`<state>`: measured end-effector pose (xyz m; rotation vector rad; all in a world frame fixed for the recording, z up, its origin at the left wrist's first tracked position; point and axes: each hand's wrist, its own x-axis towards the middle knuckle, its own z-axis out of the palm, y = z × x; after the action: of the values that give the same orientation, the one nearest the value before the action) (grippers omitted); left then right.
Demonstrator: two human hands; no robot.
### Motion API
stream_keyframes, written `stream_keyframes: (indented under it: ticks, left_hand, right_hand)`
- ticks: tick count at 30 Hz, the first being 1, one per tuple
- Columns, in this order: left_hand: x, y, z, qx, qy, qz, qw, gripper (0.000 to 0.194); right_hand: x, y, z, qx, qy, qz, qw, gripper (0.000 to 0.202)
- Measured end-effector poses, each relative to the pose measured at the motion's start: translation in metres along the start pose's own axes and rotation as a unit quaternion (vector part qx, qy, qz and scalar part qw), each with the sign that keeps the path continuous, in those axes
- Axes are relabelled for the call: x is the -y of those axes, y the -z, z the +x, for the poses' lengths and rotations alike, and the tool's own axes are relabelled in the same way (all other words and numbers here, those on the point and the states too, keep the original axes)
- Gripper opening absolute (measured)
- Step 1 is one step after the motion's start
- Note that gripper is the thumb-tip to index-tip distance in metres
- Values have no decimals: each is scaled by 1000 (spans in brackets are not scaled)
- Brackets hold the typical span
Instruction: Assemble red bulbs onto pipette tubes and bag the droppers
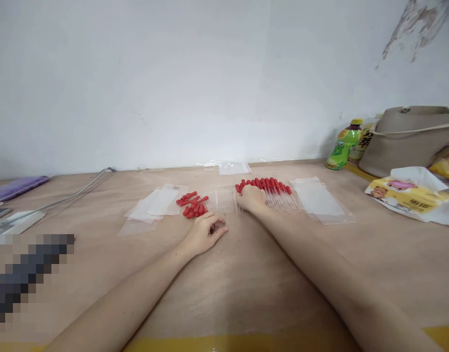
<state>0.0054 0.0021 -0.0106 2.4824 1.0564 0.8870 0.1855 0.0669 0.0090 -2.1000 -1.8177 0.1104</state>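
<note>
Near mid-frame, the left hand lies half-curled, seemingly empty, while the right hand, its hold hidden, could brush the lined-up droppers askew.

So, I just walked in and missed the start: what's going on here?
A person's right hand is at the left end of a row of red-topped tubes, its grip hidden. The half-curled left hand is beside loose red bulbs. Bare clear tubes lie between, plastic bags on either side.

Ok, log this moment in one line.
left hand: curled near red bulbs; right hand: at red-tipped droppers, grip unclear; clear tubes: between bulbs and droppers
</note>
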Motion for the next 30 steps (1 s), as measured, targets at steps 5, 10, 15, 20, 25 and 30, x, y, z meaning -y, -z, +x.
stream_keyframes:
  ticks: [5, 10, 15, 20, 25, 30]
  left_hand:
    - [0, 0, 0, 10, 1, 13, 1000, 13]
    - [1, 0, 0, 9, 4, 14, 1000, 14]
    - [0, 0, 0, 3, 2, 13, 1000, 13]
    - [0, 0, 0, 5, 4, 19, 1000, 14]
    - [0, 0, 0, 7, -1, 18, 1000, 14]
    - [-1, 1, 0, 7, 1, 25, 1000, 13]
  right_hand:
    - [4, -4, 3, -3, 13, -16, 1000, 29]
    - [1, -2, 3, -8, -1, -26, 1000, 31]
    - [2, -4, 4, 2, -3, -22, 1000, 32]
    - [1, -3, 1, 0, 7, -20, 1000, 40]
    - [3, 0, -7, -7, 40, -19, 999, 30]
    - [8, 1, -12, -8, 42, -32, 999, 22]
